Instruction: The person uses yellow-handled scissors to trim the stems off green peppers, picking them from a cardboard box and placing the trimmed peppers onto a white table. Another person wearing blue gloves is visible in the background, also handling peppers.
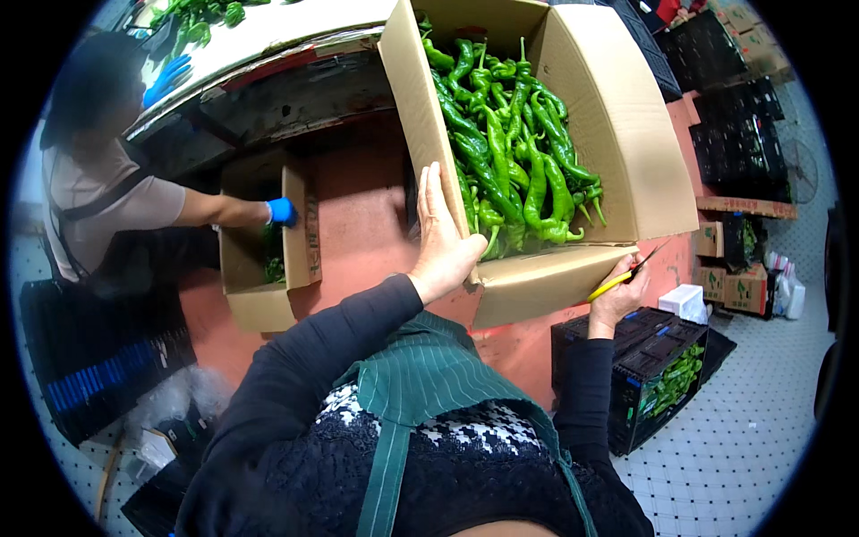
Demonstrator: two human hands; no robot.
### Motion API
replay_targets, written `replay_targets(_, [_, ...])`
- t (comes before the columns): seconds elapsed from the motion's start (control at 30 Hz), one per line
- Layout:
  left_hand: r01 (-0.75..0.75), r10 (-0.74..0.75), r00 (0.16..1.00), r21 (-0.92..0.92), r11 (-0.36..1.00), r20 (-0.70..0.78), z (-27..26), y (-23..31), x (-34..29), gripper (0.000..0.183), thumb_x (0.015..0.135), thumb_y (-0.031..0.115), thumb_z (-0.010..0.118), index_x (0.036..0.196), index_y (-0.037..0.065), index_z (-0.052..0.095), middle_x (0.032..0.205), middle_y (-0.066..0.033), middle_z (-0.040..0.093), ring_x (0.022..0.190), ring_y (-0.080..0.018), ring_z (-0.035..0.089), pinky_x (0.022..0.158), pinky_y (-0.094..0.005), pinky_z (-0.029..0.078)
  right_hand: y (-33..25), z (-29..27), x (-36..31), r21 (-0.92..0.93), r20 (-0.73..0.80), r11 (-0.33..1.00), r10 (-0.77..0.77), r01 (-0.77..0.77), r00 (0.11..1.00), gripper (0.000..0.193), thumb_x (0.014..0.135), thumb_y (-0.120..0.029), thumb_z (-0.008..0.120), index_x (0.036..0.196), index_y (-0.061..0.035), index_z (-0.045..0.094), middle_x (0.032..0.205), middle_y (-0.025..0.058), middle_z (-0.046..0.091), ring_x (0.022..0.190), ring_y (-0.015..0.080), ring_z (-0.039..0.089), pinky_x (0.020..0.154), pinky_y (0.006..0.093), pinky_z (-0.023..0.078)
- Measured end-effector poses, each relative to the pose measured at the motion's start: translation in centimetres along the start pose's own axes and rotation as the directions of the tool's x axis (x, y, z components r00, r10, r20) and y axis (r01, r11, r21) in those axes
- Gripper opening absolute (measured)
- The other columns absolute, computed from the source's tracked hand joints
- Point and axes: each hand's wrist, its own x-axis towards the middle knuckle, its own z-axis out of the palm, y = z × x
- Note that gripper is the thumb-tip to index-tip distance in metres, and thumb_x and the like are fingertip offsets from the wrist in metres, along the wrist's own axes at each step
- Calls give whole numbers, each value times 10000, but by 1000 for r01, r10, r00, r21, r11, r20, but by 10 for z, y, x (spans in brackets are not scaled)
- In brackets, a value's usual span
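Note:
An opened cardboard box (626, 134) full of long green peppers (510, 148) stands in front of me, its flaps spread outward. My left hand (445, 234) lies along the box's near left corner, fingers stretched up the outer wall and thumb toward the near flap (546, 282). At that flap's right end, my right hand (620, 294) is closed around yellow-handled scissors (608, 287). The scissors' dark blades point up and away to the right. What supports the box is hidden beneath it.
At left, a co-worker in blue gloves reaches into a second cardboard box (255, 302). Green peppers lie on a white worktable (295, 16) behind. Black crates (667, 336) holding peppers stand at my right. More crates (98, 358) and clear plastic (183, 394) are at lower left.

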Motion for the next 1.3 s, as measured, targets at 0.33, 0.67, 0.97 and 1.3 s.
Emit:
replay_targets(0.33, [15,-20,999,-203,979,-25,2,-2,1,1005,625,-4,579,1506,47,99,1490,-193,245,1389,-308,259,1131,-339,241,24,-21,84,-5,-10,954,-301,301,954,285,850,-144,713,1054,15,595,867,152,557,728,292,585,651,401,478])
replay_targets(0.67, [200,-194,952,2,980,-236,1,24,-13,908,649,20,622,1483,32,265,1363,-188,476,1155,-253,537,957,-304,439,73,42,201,338,410,934,-255,113,876,328,838,-303,716,1013,-44,616,754,153,637,706,329,634,646,404,486])
replay_targets(0.97, [293,-228,873,90,952,-431,33,15,-49,727,707,16,550,1410,-38,374,1228,-217,590,1110,-270,589,943,-321,451,110,106,165,366,482,930,-206,18,851,406,860,-376,691,979,-22,532,751,179,608,683,317,600,635,407,471])
replay_targets(1.3, [285,-250,853,7,959,-457,36,18,-50,706,678,31,532,1376,-18,437,1153,-185,634,1008,-235,624,890,-304,476,120,146,111,511,690,792,-146,-334,709,340,977,-320,523,1055,8,567,913,131,644,843,200,595,771,337,481])
